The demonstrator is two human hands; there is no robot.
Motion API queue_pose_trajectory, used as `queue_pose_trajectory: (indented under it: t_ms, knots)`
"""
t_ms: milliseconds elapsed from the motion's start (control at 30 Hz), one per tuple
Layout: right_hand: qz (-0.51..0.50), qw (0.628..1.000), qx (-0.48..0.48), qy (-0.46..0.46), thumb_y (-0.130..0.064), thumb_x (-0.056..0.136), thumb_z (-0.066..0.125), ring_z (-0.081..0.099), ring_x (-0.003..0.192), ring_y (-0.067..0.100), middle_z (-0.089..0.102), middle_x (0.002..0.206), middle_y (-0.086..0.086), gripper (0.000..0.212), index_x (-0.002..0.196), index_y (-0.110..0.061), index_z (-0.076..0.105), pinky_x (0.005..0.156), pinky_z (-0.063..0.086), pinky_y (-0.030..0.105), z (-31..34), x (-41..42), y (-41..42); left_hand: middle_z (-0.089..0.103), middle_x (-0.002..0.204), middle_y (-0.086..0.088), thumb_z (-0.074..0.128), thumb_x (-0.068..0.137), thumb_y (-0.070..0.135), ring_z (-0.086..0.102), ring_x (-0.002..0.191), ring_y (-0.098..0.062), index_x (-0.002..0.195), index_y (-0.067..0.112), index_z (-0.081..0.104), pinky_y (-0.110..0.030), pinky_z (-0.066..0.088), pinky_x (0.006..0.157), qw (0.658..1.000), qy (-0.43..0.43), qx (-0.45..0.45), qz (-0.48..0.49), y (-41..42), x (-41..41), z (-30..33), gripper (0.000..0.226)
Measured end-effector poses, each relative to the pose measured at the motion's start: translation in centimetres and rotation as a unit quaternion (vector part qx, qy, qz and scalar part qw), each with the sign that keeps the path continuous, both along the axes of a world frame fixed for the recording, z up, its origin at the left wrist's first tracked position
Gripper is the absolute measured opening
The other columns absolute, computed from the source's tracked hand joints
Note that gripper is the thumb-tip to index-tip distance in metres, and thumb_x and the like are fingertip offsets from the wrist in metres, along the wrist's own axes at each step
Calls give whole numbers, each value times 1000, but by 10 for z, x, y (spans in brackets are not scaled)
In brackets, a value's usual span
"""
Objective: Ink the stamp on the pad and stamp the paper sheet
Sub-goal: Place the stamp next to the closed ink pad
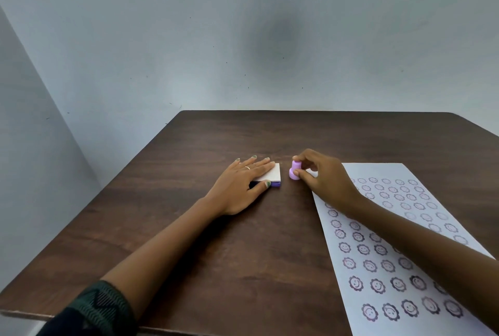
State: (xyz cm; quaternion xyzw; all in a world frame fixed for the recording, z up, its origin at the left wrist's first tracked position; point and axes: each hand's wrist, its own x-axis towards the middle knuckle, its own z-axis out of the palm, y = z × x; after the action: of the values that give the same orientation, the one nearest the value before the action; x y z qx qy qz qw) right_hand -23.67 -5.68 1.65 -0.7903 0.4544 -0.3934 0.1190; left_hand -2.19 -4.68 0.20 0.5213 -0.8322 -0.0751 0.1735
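Note:
A small purple stamp (294, 170) stands upright on the brown table, just left of the paper sheet (388, 260). My right hand (325, 177) pinches the stamp between thumb and fingers. The ink pad (272, 176), a flat box with a white closed lid and purple base, lies a little to the left of the stamp. Over the pad lies my left hand (243, 183), fingers flat on the lid and thumb against its near side. The white sheet carries many rows of dark smiley-flower prints.
The wooden table (205, 254) runs back to a pale wall. Its left edge slants from the far corner toward me. My right forearm crosses the sheet's upper half.

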Motion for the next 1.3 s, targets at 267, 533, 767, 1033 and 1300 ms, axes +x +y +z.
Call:
queue_pose_trajectory:
  t_ms: [267,533,767,1033,1300]
  knots:
    - [-1,1000,7,-5,-13,80,67,64,87,20,71,96,6,8,88,-10,64,84,51,39,-2,5,-12,24,155,10,37,97,41,14,145,-12,145,32,26,-33,5,117,1000,1,-9,-2,-11,-8,0,50]
    - [-15,999,7,35,-18,80,67,64,83,17,72,94,8,18,96,-12,62,80,53,36,1,5,-15,26,155,10,36,97,41,15,145,-12,145,33,26,-34,6,117,1000,-1,-16,2,-16,-12,0,50]
    - [-18,999,14,43,-19,81,66,64,85,20,71,94,8,17,96,-13,61,78,52,35,3,5,-12,26,154,10,37,96,43,16,144,-12,145,34,27,-34,6,117,1000,-2,-22,2,-15,-12,-1,50]
    - [-29,997,50,48,-32,89,56,63,94,19,70,103,7,27,108,-14,56,79,46,27,4,6,-11,22,156,8,34,91,58,8,146,-11,146,36,22,-37,1,119,999,-21,-43,13,-11,-13,-1,60]
    - [-49,989,9,141,-41,89,49,48,121,22,55,133,5,48,130,-16,44,99,36,34,-4,2,0,24,156,8,36,93,54,11,145,-9,147,31,22,-31,4,118,998,-6,-55,36,-8,-14,-1,60]
